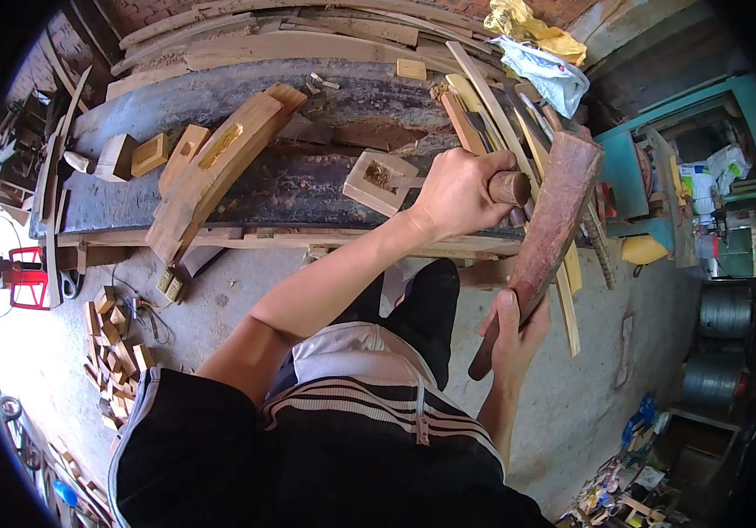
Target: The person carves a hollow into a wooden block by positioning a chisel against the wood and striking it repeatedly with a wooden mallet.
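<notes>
My left hand is closed around a wooden-handled chisel, whose round butt end faces up; its blade is hidden. Gripped low in my right hand is a long brown wooden mallet, tilted, with its thick end up and right of the chisel. Just left of my left hand, a pale wood block with a rough hollow cut in it lies on the dark workbench. Farther left, a long wooden beam with a rectangular slot lies across the bench edge.
Small wood blocks stand at the bench's left. Long strips lean beyond my hands, near a white plastic bag. Offcuts are heaped on the floor at left. A teal cabinet and metal drums stand at right.
</notes>
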